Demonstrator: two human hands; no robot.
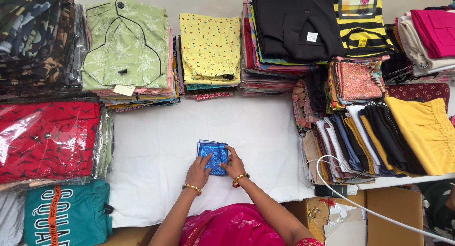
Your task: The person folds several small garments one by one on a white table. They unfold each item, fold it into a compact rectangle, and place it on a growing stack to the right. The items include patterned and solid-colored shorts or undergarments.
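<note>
A small folded blue patterned cloth [213,154] lies on the white sheet [156,151] in front of me. My left hand [198,172] rests on the cloth's near left edge, fingers bent onto it. Against the near right corner, my right hand [233,163] presses with its fingers on the fabric. Both wrists carry gold bangles; the right one also has a red bangle. My pink garment [232,227] fills the bottom of the view.
Stacks of folded clothes ring the sheet: camouflage [33,37], green [125,42], yellow [211,47], black [294,23] at the back, red packets [45,137] at left, a fanned pile [379,137] at right. A white cable [350,203] crosses cardboard boxes [393,213].
</note>
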